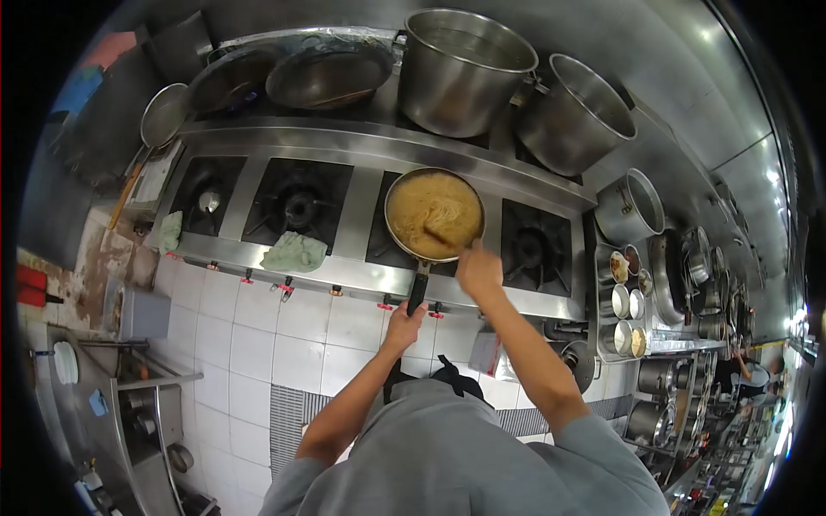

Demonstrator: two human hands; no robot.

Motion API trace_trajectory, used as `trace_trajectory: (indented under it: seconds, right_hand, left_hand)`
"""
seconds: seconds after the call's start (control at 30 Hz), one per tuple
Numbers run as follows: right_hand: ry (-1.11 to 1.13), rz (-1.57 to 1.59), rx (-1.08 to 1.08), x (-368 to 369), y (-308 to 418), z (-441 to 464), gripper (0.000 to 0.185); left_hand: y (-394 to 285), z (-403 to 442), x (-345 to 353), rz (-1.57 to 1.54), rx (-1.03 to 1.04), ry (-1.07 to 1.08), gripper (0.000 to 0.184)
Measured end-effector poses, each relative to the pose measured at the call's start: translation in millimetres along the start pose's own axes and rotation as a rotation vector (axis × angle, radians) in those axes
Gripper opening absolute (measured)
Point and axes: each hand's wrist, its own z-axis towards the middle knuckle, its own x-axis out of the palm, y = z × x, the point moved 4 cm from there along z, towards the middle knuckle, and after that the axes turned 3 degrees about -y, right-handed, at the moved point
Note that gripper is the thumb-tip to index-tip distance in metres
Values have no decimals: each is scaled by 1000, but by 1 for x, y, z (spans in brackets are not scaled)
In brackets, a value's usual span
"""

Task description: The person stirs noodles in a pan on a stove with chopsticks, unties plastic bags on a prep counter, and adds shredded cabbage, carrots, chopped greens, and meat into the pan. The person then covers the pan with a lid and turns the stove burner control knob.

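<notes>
The pan (397, 245) is set on a burner (378, 246) near the stove's (348, 273) front edge, its handle (418, 292) turned out past that edge, seemingly so that it can be reached. The handle is clamped in the fingers of the left hand (404, 327), probably for steadiness. The right hand (479, 271) is held by the pan's right rim, near the noodles (440, 209); whether its fingers are closed on anything cannot be told.
</notes>
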Motion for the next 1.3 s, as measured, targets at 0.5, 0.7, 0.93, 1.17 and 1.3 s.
trace_trajectory:
  seconds: [0.5, 0.7, 0.93, 1.17, 1.3]
  right_hand:
    - [97, -74, 137, -36, -59, 26, 23]
    - [90, -13, -31, -26, -35, -23, 34]
    - [211, -6, -40, -21, -41, -34, 38]
    - [50, -45, 113, -27, -39, 14, 32]
    - [138, -80, 146, -69, -66, -8, 32]
  left_hand:
    - [-4, -5, -1, 37, 17, -10, 33]
    - [8, 0, 1, -6, 1, 23, 30]
    - [10, 3, 1, -24, 3, 15, 31]
    - [6, 3, 0, -30, 9, -6, 32]
    - [7, 3, -1, 4, 41, -21, 33]
